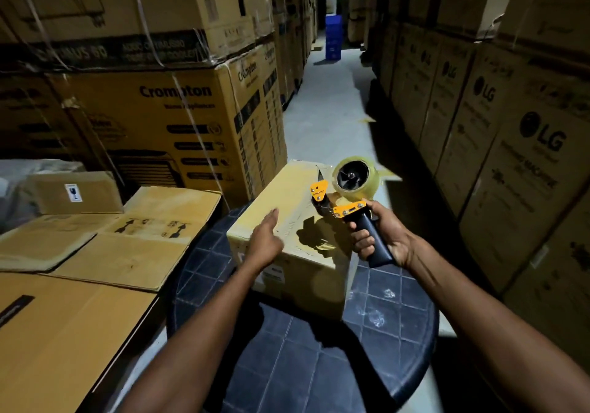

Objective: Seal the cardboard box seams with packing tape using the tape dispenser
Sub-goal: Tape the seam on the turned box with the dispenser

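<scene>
**Dispenser poised over the box**

The cardboard box (pixel 287 240) sat on the round dark bench (pixel 319 364). The right hand (pixel 380 237) gripped the tape dispenser (pixel 348 195) by its handle, held just above the box's far right top. The left hand (pixel 265 240), fingers released, hovered over the near top. Taping seemed about to start; next, the tape end must be pressed down at a seam.

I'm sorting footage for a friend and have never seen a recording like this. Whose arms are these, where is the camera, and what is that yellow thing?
The single picture comes from a camera worn on a person's head, looking down at their own arms. The right hand grips the dark handle of a tape dispenser loaded with a clear tape roll, held above a cardboard box. The left hand is open over the box top. The box sits on a dark round table in an aisle between stacked cartons.
</scene>
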`<control>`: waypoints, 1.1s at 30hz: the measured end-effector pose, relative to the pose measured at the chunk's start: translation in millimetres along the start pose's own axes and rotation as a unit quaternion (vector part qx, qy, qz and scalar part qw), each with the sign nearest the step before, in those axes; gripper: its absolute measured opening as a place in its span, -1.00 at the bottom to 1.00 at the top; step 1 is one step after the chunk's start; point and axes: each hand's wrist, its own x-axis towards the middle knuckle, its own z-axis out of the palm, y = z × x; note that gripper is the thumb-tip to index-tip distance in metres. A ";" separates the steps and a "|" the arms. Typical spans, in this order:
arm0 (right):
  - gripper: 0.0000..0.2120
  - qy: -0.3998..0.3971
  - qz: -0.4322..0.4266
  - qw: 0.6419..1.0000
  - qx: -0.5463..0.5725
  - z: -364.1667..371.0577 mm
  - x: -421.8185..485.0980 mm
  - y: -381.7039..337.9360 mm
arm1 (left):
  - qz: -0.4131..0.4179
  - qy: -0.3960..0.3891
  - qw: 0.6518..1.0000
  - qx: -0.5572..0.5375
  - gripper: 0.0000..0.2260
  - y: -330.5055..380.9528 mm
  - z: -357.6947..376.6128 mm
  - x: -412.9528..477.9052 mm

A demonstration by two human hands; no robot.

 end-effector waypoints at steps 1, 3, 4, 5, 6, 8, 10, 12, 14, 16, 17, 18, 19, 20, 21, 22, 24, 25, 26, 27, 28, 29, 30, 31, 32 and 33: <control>-0.47 -0.025 0.013 1.000 0.010 1.1 1.1 -1.0 | -0.006 -0.006 0.994 -0.109 -0.24 16.7 1.1 -7.0; -0.48 -0.072 0.038 0.996 0.026 5.1 2.3 -1.2 | 0.019 -0.018 0.972 -0.235 -0.22 46.0 4.3 -20.2; -0.49 -0.092 0.049 0.994 0.036 7.0 2.5 -0.9 | 0.039 -0.014 0.964 -0.262 -0.22 57.2 6.4 -25.7; -0.49 -0.107 0.057 0.992 0.046 9.3 2.5 -1.0 | 0.056 -0.006 0.959 -0.278 -0.23 66.2 7.6 -31.5; -0.49 -0.113 0.060 0.990 0.054 10.7 2.8 -1.9 | 0.065 0.002 0.957 -0.283 -0.24 70.4 9.0 -35.8; -0.50 -0.114 0.055 0.991 0.053 12.3 1.6 -6.4 | 0.074 0.025 0.958 -0.275 -0.30 70.0 11.5 -48.0; -0.50 -0.104 0.040 0.993 0.034 13.8 -1.6 -14.1 | 0.082 0.052 0.958 -0.270 -0.36 62.1 15.2 -61.2; -0.49 -0.087 0.030 0.996 0.005 16.0 -5.9 -22.4 | 0.094 0.067 0.953 -0.281 -0.43 51.5 20.7 -71.7; -0.48 -0.072 0.029 0.997 -0.022 19.2 -10.3 -29.9 | 0.097 0.071 0.945 -0.305 -0.54 43.0 26.2 -80.1; -0.50 -0.058 0.028 0.997 -0.051 25.2 -15.0 -36.8 | 0.064 0.074 0.926 -0.365 -0.72 44.1 26.3 -84.4; -0.51 -0.054 0.027 0.996 -0.066 29.7 -17.7 -40.0 | 0.038 0.078 0.912 -0.402 -0.81 46.7 24.0 -85.4; -0.53 -0.050 0.026 0.995 -0.082 34.6 -20.5 -42.7 | 0.008 0.084 0.898 -0.431 -0.87 49.8 19.9 -85.1; -0.56 -0.048 0.025 0.994 -0.098 39.6 -22.9 -45.0 | -0.028 0.095 0.892 -0.441 -0.87 52.7 15.0 -81.8; -0.58 -0.047 0.024 0.992 -0.114 44.7 -25.6 -46.6 | -0.067 0.105 0.892 -0.436 -0.81 55.3 9.1 -76.0; -0.59 -0.047 0.023 0.990 -0.128 48.8 -27.4 -47.8 | -0.110 0.106 0.891 -0.427 -0.73 57.5 2.5 -68.8; -0.59 -0.048 0.021 0.989 -0.140 52.9 -28.8 -48.2 | -0.155 0.095 0.887 -0.423 -0.64 60.2 -4.8 -60.8; -0.59 -0.042 0.017 0.986 -0.159 60.2 -29.2 -48.3 | -0.242 0.014 0.862 -0.445 -0.43 66.9 -19.4 -44.3; -0.58 -0.036 0.015 0.985 -0.166 63.5 -29.0 -48.3 | -0.274 -0.040 0.841 -0.465 -0.35 70.8 -26.1 -37.4; -0.56 -0.030 0.015 0.985 -0.171 65.9 -28.6 -48.2 | -0.295 -0.084 0.817 -0.487 -0.30 75.7 -31.5 -32.6; -0.54 -0.026 0.015 0.984 -0.176 68.2 -27.6 -48.2 | -0.307 -0.109 0.797 -0.509 -0.27 79.6 -35.1 -27.7; -0.53 -0.021 0.015 0.983 -0.180 70.4 -27.0 -48.0 | -0.314 -0.117 0.782 -0.526 -0.28 83.5 -38.0 -24.5; -0.51 -0.016 0.016 0.982 -0.185 72.2 -26.2 -47.4 | -0.317 -0.114 0.771 -0.540 -0.30 86.6 -40.1 -21.6; -0.51 -0.011 0.017 0.981 -0.191 74.3 -25.6 -46.6 | -0.318 -0.100 0.768 -0.547 -0.35 88.6 -41.7 -18.8; -0.50 -0.009 0.016 0.980 -0.197 75.9 -25.1 -45.7 | -0.317 -0.082 0.771 -0.547 -0.44 90.1 -42.9 -17.0; -0.50 -0.008 0.016 0.979 -0.202 77.6 -24.6 -45.0 | -0.315 -0.071 0.777 -0.541 -0.56 92.1 -44.3 -16.1; -0.50 -0.006 0.014 0.978 -0.207 78.3 -23.6 -44.4 | -0.312 -0.066 0.781 -0.537 -0.68 93.3 -45.0 -15.6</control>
